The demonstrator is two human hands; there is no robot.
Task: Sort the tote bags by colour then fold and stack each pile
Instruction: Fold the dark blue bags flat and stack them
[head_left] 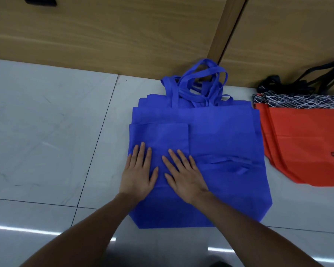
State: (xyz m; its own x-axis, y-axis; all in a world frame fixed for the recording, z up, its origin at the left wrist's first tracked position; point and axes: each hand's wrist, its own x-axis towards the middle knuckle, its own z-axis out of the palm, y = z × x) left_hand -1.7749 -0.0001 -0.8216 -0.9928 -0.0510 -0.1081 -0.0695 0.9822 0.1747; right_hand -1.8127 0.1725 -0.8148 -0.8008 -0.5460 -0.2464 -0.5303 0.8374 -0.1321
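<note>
A pile of blue tote bags (220, 132) lies flat on the tiled floor, its tangled blue handles (199, 85) pointing at the wooden wall. On top of the pile sits a folded blue bag (162, 135), narrower than the ones beneath. My left hand (138, 172) presses flat on the left part of that folded bag with straight fingers. My right hand (183, 174) lies flat beside it, fingers spread, pressing the same bag. To the right lies a pile of orange tote bags (301, 151) with a black-and-white patterned top band (301, 101) and black handles (307, 79).
Wooden cabinet fronts (123, 35) rise along the far edge of the pale tiled floor (46, 132). A dark handle (41, 0) shows at the top left of the cabinet. Bright light streaks reflect on the tiles near me.
</note>
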